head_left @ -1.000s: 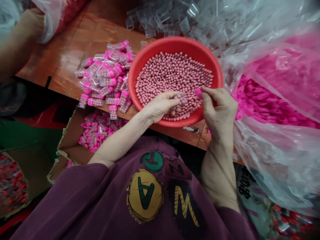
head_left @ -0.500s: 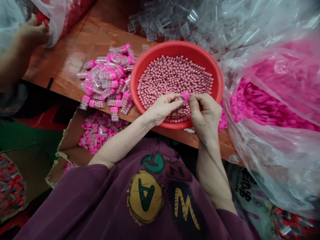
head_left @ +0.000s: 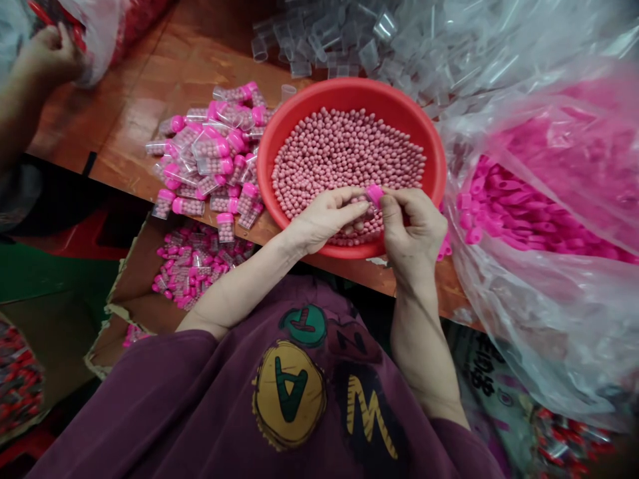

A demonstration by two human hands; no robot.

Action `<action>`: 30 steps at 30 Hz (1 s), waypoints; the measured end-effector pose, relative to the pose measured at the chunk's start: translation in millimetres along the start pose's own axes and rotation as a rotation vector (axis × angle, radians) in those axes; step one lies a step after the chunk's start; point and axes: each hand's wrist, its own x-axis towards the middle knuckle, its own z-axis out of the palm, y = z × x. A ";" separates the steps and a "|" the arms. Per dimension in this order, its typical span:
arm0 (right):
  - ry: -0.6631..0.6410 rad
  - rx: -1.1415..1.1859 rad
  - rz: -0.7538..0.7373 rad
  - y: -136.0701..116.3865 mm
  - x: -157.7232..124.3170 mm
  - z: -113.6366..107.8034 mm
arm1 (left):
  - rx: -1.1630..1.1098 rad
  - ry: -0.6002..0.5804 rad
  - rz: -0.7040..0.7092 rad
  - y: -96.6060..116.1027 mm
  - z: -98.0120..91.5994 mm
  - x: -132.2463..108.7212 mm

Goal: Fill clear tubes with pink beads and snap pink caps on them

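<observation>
Both hands, left hand (head_left: pixel 327 216) and right hand (head_left: pixel 412 229), pinch a pink cap (head_left: pixel 374 194) onto one vial, with many filled vials (head_left: pixel 210 156) piled beside the bowl (head_left: pixel 349 93) and beads (head_left: pixel 344 153) still plentiful.

Bench (head_left: pixel 164 73): wood, reddish varnish, glossy, worn patches. Basin (head_left: pixel 429 143): red plastic, smooth, slight sheen. Beads (head_left: pixel 344 150): dusty pink, matt. Cap (head_left: pixel 373 194) between hands: pink plastic, smooth. Filled vials (head_left: pixel 210 156): clear glossy plastic, pink caps. Empty vials (head_left: pixel 344 40): transparent plastic, shiny. Bag (head_left: pixel 549 199): thin clear film, crinkled, glossy. Box (head_left: pixel 124 293): brown cardboard, matt, ragged edge. Shirt (head_left: pixel 210 399): purple cloth, matt, with printed patches.
</observation>
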 end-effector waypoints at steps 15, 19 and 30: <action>-0.068 -0.064 0.086 -20.6 -4.2 -20.8 | 0.038 -0.063 0.074 -7.3 -6.1 3.1; -0.055 -0.058 0.104 -16.9 -4.9 -11.7 | 0.047 -0.059 0.036 -6.0 -5.5 1.6; -0.044 0.013 0.032 -12.7 -2.8 -3.1 | 0.049 0.033 0.059 -3.4 -4.0 1.8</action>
